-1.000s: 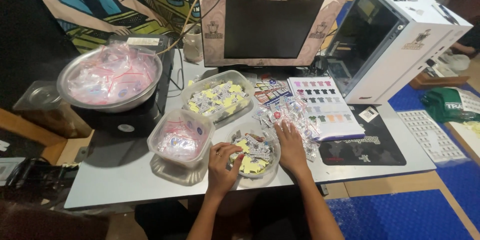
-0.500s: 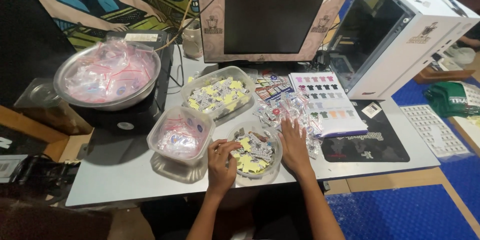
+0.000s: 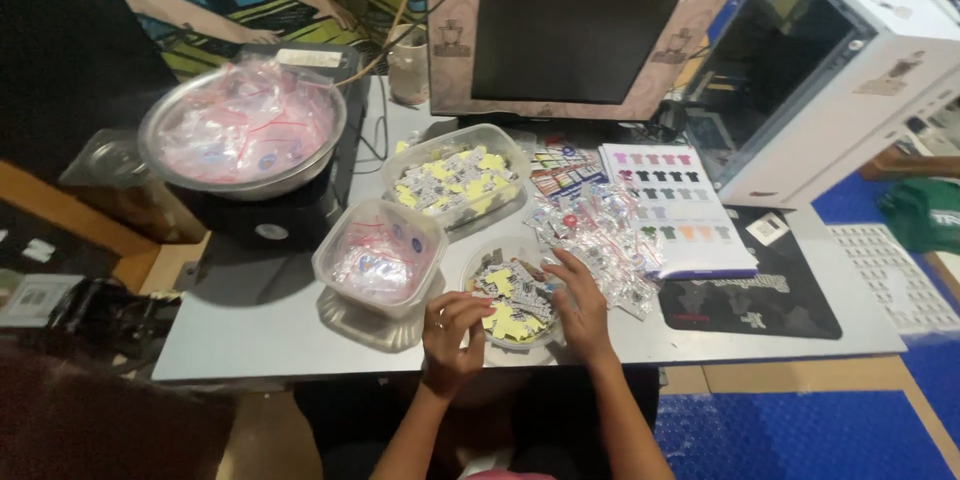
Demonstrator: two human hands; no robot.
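The left hand rests at the near edge of the grey table, with its fingers bent together as if they pinch something small. What it pinches is too small to see, so I cannot tell if it holds a piece. The right hand lies flat with the fingers spread over the right rim of a small round clear plastic tub, and it seems to steady the tub or to feel among the pieces. This tub stands just in front of the person, between both hands, and it is full of little yellow and grey printed cards, so they are easy to reach.

To the left of it, touching or nearly touching, stands a square clear plastic container with small red-edged zip bags inside. Behind both stands a larger rectangular clear tray with more yellow and grey cards. A heap of small filled transparent bags lies on the table just beside the right hand, probably put there as a finished pile. Farther left, a big round metal bowl holds many empty zip bags. A white sheet printed with rows of coloured shirts lies at the right, and a dark monitor stands behind.
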